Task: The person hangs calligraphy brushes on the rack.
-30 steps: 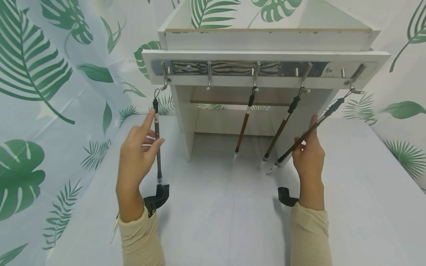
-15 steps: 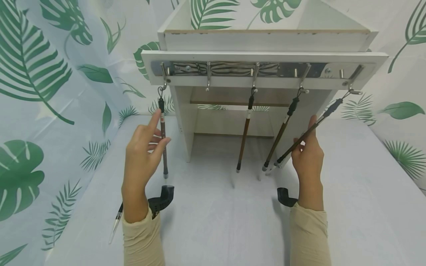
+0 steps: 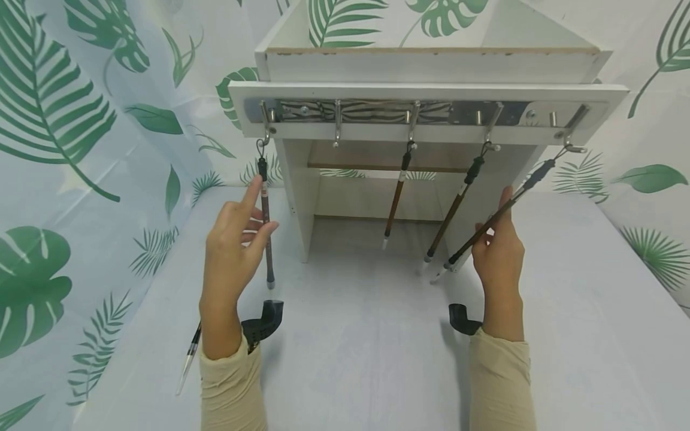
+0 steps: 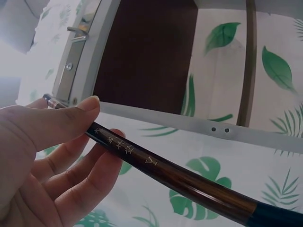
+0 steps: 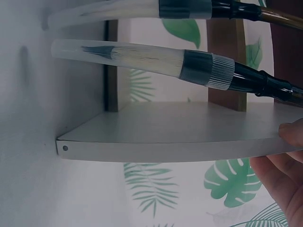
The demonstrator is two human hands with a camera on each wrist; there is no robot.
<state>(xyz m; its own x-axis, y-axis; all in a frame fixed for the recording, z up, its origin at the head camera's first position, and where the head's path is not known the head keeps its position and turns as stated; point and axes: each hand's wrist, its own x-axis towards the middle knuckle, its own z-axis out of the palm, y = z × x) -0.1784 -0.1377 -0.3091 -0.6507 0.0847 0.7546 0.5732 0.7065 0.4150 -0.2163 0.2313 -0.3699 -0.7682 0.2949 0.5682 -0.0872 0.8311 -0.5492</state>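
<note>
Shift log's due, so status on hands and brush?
Left hand holding brush, looped end at leftmost hook. Right hand gripping cabinet panel. No obstruction seen at hook.

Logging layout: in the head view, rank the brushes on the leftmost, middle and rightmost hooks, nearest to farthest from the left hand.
1. Leftmost brush: in the left hand.
2. Middle brush: right of that hand.
3. Rightmost brush: far right, near the right hand.

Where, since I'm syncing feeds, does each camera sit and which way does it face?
Head: on the head, forward and down to the white stand; left hand, right hand and sleeves show.
Left wrist: on that wrist, toward the leftmost brush; left hand shows partly.
Right wrist: on that wrist, toward two brush tips and the side panel; right hand shows partly.
Shared: head and left wrist show the leftmost brush.
</note>
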